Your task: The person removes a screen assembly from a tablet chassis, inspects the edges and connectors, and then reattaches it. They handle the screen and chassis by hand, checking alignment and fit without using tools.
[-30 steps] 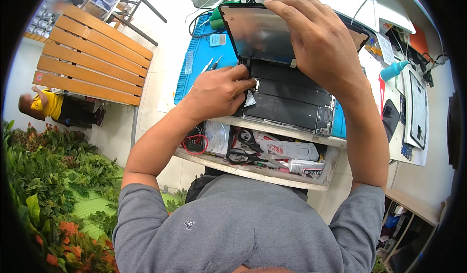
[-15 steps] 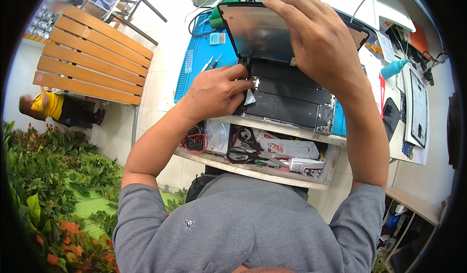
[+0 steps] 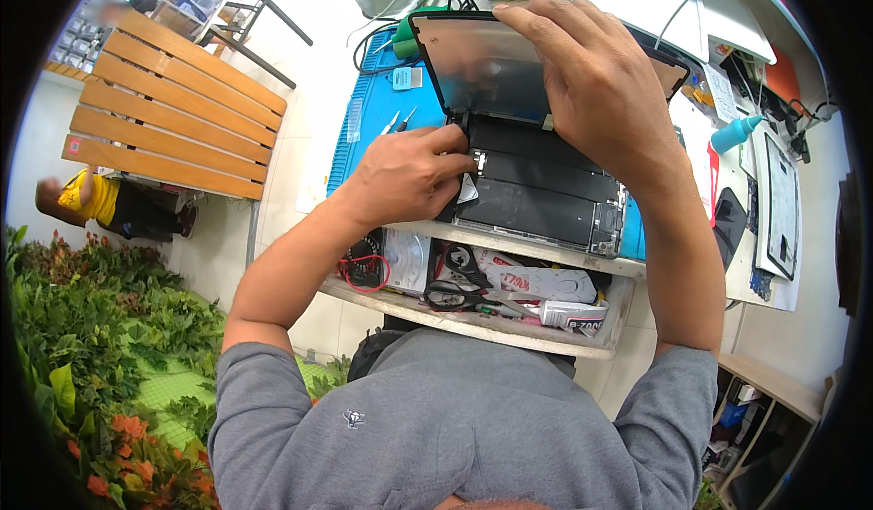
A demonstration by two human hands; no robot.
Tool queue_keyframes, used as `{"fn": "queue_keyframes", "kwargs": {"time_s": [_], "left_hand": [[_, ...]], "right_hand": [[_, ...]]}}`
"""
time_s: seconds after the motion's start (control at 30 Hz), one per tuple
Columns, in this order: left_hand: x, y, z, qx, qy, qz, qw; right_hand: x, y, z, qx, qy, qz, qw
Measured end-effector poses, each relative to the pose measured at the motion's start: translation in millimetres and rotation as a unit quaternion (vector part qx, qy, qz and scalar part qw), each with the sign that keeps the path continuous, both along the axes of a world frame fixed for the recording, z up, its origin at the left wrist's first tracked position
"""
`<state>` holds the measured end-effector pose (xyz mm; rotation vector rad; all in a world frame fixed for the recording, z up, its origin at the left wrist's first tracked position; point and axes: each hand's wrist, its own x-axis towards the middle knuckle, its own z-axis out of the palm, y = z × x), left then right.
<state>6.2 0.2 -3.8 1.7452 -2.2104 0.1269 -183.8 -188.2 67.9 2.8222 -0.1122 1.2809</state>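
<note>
An opened tablet has a dark body (image 3: 523, 210) with black battery panels inside and a raised screen panel (image 3: 482, 65) with a metallic back. My right hand (image 3: 609, 101) grips the upper edge of that panel, holding it up. At the body's left end, near a small connector and a pale tab, my left hand (image 3: 405, 169) has its fingers curled; whatever they pinch is hidden. Beneath lies a blue mat (image 3: 356, 119) with thin tools (image 3: 400, 121) and a small light-blue piece (image 3: 405, 78).
An open drawer (image 3: 468, 333) below holds scissors (image 3: 455, 296), tubes and cables. Right of the tablet are a teal bottle (image 3: 732, 133), a dark phone (image 3: 727, 224) and a white panel (image 3: 777, 210). At left are a slatted bench (image 3: 173, 115), a person in yellow (image 3: 100, 201) and foliage (image 3: 100, 301).
Both hands and the screen panel sit very slightly lower in the picture. The hands' grips look the same.
</note>
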Motion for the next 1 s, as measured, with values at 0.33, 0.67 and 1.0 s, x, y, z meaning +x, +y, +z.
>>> {"fn": "queue_keyframes", "kwargs": {"time_s": [0.33, 0.67, 1.0], "left_hand": [[-5, -1, 3, 0.003, -0.009, 0.022, 1.000], [-3, -4, -4, 0.009, 0.014, 0.002, 1.000], [12, 24, 23, -0.134, 0.174, 0.104, 0.970]], "right_hand": [[0, 0, 0, 0.001, 0.001, -0.003, 1.000], [0, -8, -8, -0.008, -0.008, 0.009, 1.000], [-6, 0, 6, 0.002, 0.002, -0.009, 1.000]]}}
